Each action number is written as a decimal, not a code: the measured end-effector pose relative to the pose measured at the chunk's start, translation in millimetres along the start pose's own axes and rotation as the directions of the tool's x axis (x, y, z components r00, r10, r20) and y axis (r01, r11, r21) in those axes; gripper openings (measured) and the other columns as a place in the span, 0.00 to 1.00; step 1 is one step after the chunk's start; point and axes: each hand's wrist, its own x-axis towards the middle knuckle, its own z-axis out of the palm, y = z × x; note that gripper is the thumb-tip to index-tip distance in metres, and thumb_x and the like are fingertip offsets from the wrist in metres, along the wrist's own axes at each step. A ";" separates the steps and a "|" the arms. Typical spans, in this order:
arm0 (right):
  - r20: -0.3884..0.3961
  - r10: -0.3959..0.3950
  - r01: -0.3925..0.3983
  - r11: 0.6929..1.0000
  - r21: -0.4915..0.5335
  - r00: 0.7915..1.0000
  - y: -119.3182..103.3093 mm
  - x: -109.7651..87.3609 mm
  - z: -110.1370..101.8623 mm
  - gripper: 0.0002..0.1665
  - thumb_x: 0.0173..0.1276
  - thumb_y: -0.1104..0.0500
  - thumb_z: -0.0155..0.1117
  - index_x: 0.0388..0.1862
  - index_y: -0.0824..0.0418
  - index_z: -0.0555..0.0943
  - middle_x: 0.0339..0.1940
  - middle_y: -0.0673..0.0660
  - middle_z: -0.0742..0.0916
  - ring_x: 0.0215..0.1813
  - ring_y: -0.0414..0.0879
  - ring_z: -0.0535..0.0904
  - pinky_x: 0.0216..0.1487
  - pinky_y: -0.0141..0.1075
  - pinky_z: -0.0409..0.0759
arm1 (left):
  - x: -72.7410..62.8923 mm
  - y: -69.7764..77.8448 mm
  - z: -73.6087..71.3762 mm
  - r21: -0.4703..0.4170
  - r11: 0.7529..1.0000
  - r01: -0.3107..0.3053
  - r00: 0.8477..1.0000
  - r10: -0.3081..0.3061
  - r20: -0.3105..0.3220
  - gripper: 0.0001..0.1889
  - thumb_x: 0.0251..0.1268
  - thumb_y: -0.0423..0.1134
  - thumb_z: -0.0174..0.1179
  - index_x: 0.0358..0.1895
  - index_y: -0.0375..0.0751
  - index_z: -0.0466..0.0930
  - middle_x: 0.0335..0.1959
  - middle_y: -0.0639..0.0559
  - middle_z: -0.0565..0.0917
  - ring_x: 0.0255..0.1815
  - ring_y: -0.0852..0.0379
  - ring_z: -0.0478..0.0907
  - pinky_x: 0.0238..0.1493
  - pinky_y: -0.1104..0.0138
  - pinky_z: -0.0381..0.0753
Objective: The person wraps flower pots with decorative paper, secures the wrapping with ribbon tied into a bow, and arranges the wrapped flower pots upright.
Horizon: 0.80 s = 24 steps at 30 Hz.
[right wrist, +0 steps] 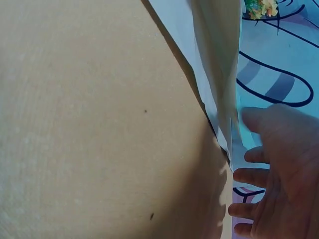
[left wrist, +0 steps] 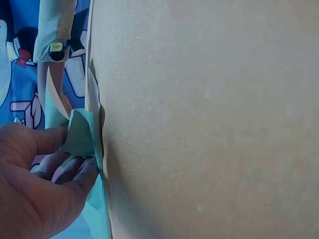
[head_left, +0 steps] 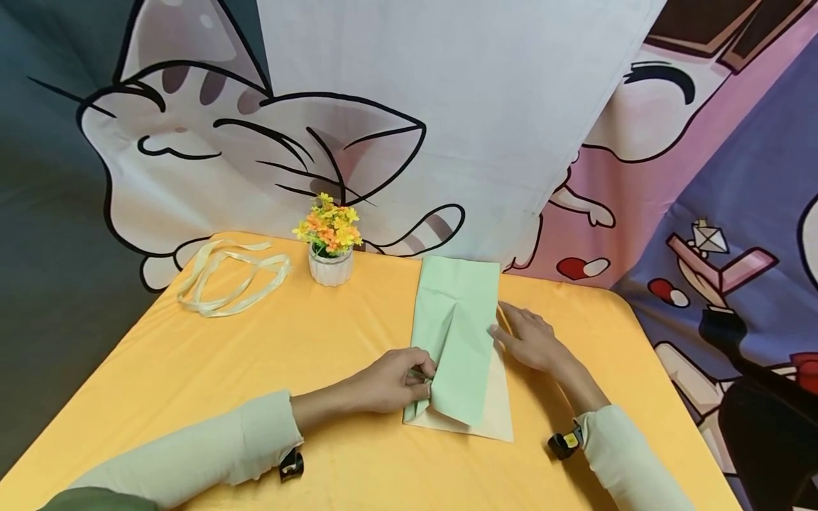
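Observation:
A pale green sheet of paper (head_left: pixel 469 341), folded over and cream on its reverse, lies lengthwise on the table. A raised crease runs down its left part, and its near end lifts above the cream layer (head_left: pixel 495 411) underneath. My left hand (head_left: pixel 390 380) pinches the fold near the paper's lower left edge; in the left wrist view, the thumb and fingers of the left hand (left wrist: pixel 45 179) close on a green flap (left wrist: pixel 82 132). At the right edge, my right hand (head_left: pixel 530 337) rests with fingers extended, its thumb against the paper. The right wrist view shows its spread fingers (right wrist: pixel 251 177).
A yellow cloth covers the table (head_left: pixel 345 319). Toward the back stands a small white pot of yellow and orange artificial flowers (head_left: pixel 329 241). A loosely looped cream ribbon (head_left: pixel 224 280) lies at the back left. Cartoon-printed fabric (head_left: pixel 447 142) hangs behind.

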 end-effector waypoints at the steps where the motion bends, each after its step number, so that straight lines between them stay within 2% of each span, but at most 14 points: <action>1: 0.001 -0.001 0.001 1.000 -0.002 1.000 0.1 -0.5 0.7 0.45 0.93 0.39 0.52 0.94 0.63 0.56 0.91 0.72 0.67 0.90 0.81 0.56 0.84 0.83 0.51 | -0.1 0.0 0.1 -0.002 1.000 -0.002 1.000 0.002 0.003 0.04 0.77 0.28 0.68 0.47 0.38 0.83 0.60 0.44 0.86 0.66 0.46 0.88 0.64 0.69 0.88; 3: 0.005 -0.003 0.003 1.000 -0.002 1.000 1.0 -1.3 2.3 0.48 0.91 0.39 0.57 0.95 0.62 0.56 0.91 0.72 0.67 0.90 0.81 0.57 0.84 0.83 0.52 | 0.1 0.1 0.7 -0.001 1.000 -0.004 1.000 0.004 0.005 0.04 0.78 0.28 0.68 0.47 0.37 0.83 0.60 0.43 0.86 0.66 0.45 0.88 0.64 0.68 0.88; 7: 0.002 -0.010 0.010 1.000 0.014 1.000 2.2 -2.9 4.1 0.47 0.91 0.42 0.60 0.95 0.60 0.56 0.91 0.74 0.66 0.90 0.81 0.56 0.83 0.84 0.51 | -0.3 1.0 1.7 0.018 1.000 0.010 1.000 -0.009 -0.007 0.04 0.79 0.29 0.67 0.48 0.39 0.82 0.61 0.44 0.86 0.66 0.46 0.88 0.63 0.67 0.88; 12: 0.004 -0.008 0.008 1.000 0.018 1.000 2.1 -5.1 4.9 0.46 0.91 0.42 0.59 0.96 0.57 0.56 0.91 0.76 0.64 0.90 0.82 0.54 0.82 0.85 0.50 | -0.8 4.1 2.7 0.042 0.999 0.022 0.999 -0.021 -0.037 0.03 0.81 0.30 0.66 0.47 0.41 0.82 0.58 0.47 0.83 0.64 0.50 0.85 0.61 0.71 0.86; 17: 0.009 -0.006 0.006 1.000 0.009 1.000 1.0 -6.7 6.3 0.45 0.92 0.41 0.58 0.96 0.56 0.56 0.92 0.76 0.63 0.90 0.83 0.53 0.82 0.85 0.50 | -3.8 5.6 2.1 0.070 0.997 0.015 0.997 -0.010 -0.075 0.03 0.80 0.29 0.63 0.46 0.42 0.81 0.51 0.45 0.79 0.57 0.54 0.80 0.58 0.72 0.82; 24: 0.013 -0.026 0.026 0.999 -0.030 1.000 3.0 -5.5 7.6 0.41 0.92 0.43 0.57 0.93 0.59 0.62 0.92 0.74 0.63 0.91 0.83 0.52 0.83 0.85 0.51 | -9.3 3.4 0.2 0.023 0.999 0.045 0.996 -0.043 -0.080 0.05 0.83 0.29 0.58 0.52 0.41 0.80 0.55 0.46 0.80 0.55 0.55 0.82 0.57 0.71 0.80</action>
